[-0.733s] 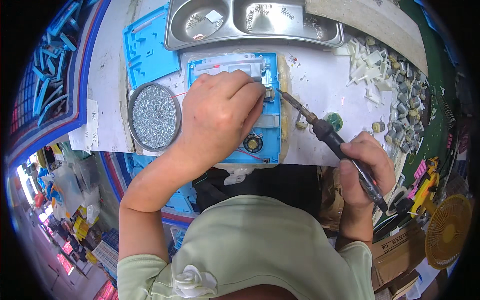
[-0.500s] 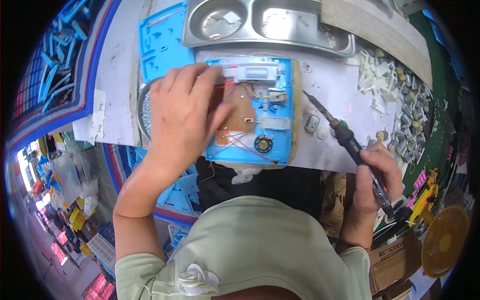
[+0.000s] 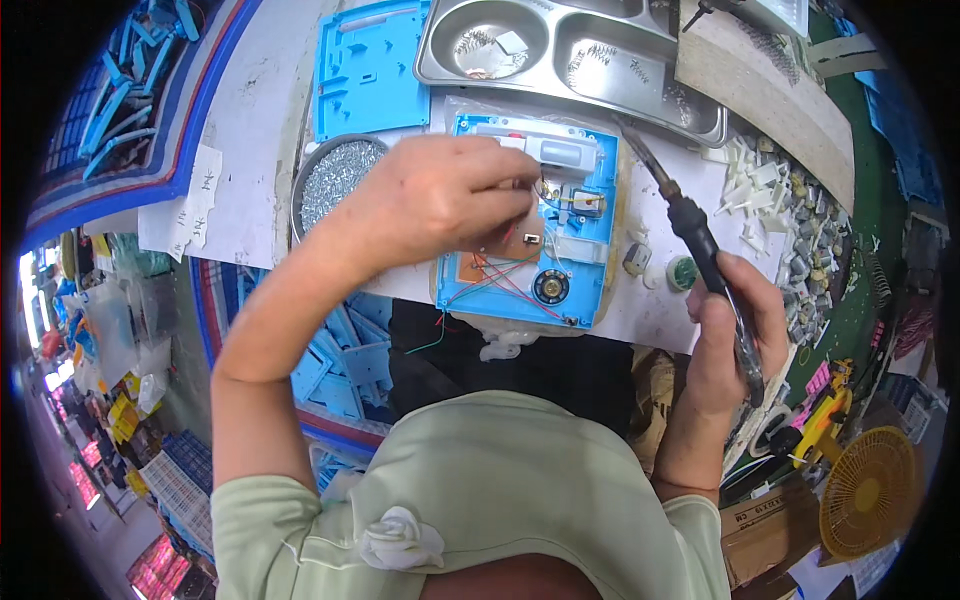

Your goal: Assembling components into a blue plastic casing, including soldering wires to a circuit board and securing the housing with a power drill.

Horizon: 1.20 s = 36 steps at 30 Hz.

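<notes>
A worker bends over a blue plastic casing [image 3: 575,290] lying open on a white counter [image 3: 250,190], its wires, small round speaker [image 3: 550,287] and brown circuit board [image 3: 495,262] exposed. The left hand [image 3: 440,200] rests on the upper part of the casing, fingers curled together and pinching at a small part near its centre; what exactly they grip cannot be made out. The right hand [image 3: 725,335] is clamped around the dark handle of a soldering iron [image 3: 700,245], its tip raised above the casing's upper right corner. A round dish of screws [image 3: 335,180] sits just left of the casing, a steel compartment tray [image 3: 560,50] lies beyond it, and a heap of small white and grey parts [image 3: 790,220] lies to the right.
</notes>
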Tool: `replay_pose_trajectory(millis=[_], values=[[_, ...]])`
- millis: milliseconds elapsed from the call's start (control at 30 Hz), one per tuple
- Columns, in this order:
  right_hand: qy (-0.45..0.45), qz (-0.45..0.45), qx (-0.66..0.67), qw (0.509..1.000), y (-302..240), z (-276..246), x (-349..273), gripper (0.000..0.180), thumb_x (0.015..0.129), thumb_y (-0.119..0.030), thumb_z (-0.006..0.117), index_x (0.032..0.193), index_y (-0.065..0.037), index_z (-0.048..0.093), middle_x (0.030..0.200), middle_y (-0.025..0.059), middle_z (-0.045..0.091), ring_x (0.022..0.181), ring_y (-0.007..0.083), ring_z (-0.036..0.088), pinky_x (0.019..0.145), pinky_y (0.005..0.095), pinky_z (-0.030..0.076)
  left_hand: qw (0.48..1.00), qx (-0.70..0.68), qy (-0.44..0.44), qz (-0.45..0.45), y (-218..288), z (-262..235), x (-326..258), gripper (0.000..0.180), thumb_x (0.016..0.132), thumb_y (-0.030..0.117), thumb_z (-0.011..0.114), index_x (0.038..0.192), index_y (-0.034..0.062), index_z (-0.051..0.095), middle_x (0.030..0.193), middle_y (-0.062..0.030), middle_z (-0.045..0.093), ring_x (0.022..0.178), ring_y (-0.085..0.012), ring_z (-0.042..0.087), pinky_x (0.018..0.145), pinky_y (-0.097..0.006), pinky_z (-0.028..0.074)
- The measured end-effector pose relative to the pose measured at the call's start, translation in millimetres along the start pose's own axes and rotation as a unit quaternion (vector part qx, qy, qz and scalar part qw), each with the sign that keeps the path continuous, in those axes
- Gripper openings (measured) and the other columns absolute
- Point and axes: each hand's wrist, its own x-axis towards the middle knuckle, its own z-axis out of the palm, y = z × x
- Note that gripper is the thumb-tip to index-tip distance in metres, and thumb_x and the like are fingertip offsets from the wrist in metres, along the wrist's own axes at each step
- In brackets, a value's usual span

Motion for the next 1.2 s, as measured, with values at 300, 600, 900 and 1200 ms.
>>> replay_pose_trajectory(millis=[300, 600, 900, 1200], values=[[-0.031, -0.019, -0.039, 0.999, -12, 14, 9, 0.032, 0.087, -0.005, 0.077, 0.116, 0.006, 0.068, 0.089, 0.0091, 0.064, 0.074, 0.0116, 0.054, 0.067, 0.0232, 0.042, 0.977, 0.004, -0.073, 0.199, -30, -15, 15, 0.028, 0.074, 0.012, 0.071, 0.100, 0.0010, 0.070, 0.103, -0.0067, 0.067, 0.080, -0.0229, 0.065, 0.062, -0.035, 0.052], [-0.004, -0.010, -0.067, 0.998, -13, 10, 6, 0.036, 0.089, -0.007, 0.076, 0.121, 0.006, 0.066, 0.097, 0.0110, 0.069, 0.082, 0.0127, 0.062, 0.076, 0.0251, 0.049, 0.977, -0.105, -0.078, 0.168, -38, -5, 17, 0.023, 0.082, 0.011, 0.074, 0.101, 0.0003, 0.070, 0.098, -0.0072, 0.070, 0.080, -0.0216, 0.067, 0.066, -0.033, 0.056], [-0.064, -0.020, -0.010, 0.998, -8, 76, 43, 0.050, 0.084, 0.005, 0.075, 0.132, -0.002, 0.062, 0.102, 0.0081, 0.071, 0.089, 0.0107, 0.066, 0.081, 0.0250, 0.053, 0.755, -0.492, 0.148, -0.407, 23, 12, 0, 0.011, 0.093, 0.003, 0.071, 0.103, -0.0031, 0.072, 0.089, -0.0070, 0.074, 0.074, -0.0081, 0.068, 0.068, -0.022, 0.056], [-0.088, -0.082, -0.066, 0.990, 3, 106, 68, 0.051, 0.082, 0.007, 0.074, 0.131, -0.006, 0.063, 0.105, 0.0059, 0.066, 0.090, 0.0116, 0.066, 0.083, 0.0269, 0.055, 0.853, -0.318, 0.211, -0.356, 33, 22, 6, 0.012, 0.091, 0.009, 0.074, 0.097, -0.0018, 0.074, 0.080, -0.0072, 0.075, 0.070, -0.0083, 0.070, 0.062, -0.025, 0.056]])
